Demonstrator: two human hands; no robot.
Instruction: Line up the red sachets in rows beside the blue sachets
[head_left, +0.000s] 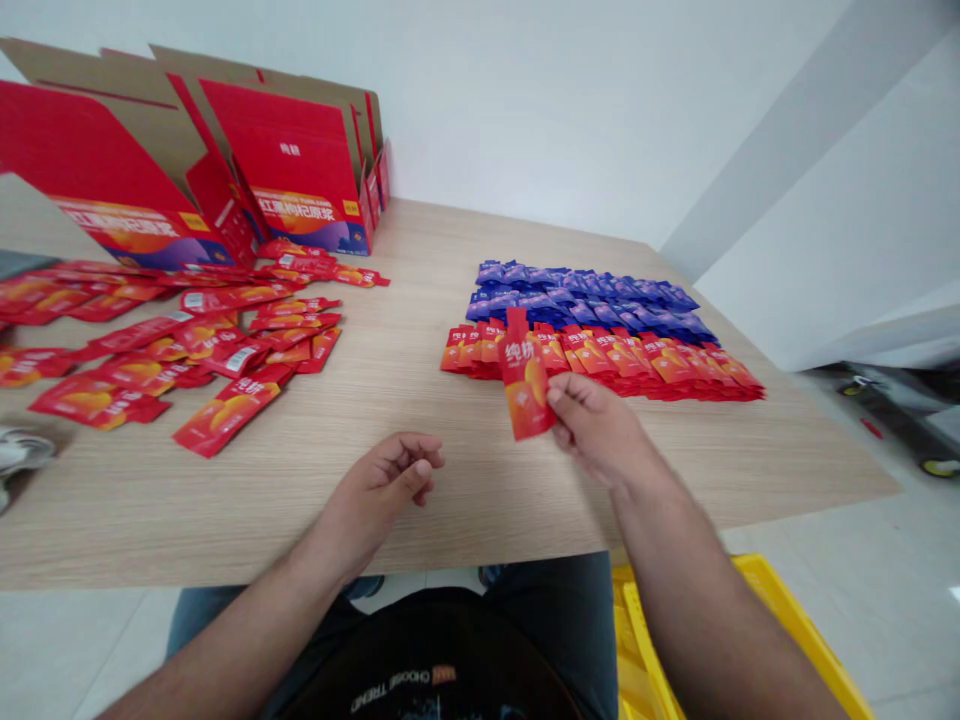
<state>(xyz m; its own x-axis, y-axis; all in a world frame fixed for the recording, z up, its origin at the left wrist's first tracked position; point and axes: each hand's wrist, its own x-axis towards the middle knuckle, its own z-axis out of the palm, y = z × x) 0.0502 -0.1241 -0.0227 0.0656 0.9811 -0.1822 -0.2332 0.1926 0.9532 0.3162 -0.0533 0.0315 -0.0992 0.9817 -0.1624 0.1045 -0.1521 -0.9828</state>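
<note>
My right hand (600, 425) pinches a red sachet (523, 378) upright, just in front of a neat row of red sachets (660, 362) on the wooden table (420, 330). Behind that row lie rows of blue sachets (585, 295). My left hand (386, 480) rests near the table's front edge with its fingers loosely curled and nothing in them. A scattered pile of red sachets (172, 340) covers the table's left side, an arm's reach from my left hand.
Flattened red cardboard boxes (300, 180) lean against the wall at the back left. A yellow crate (795, 630) sits on the floor at my right. Something white (19, 450) lies at the table's left edge.
</note>
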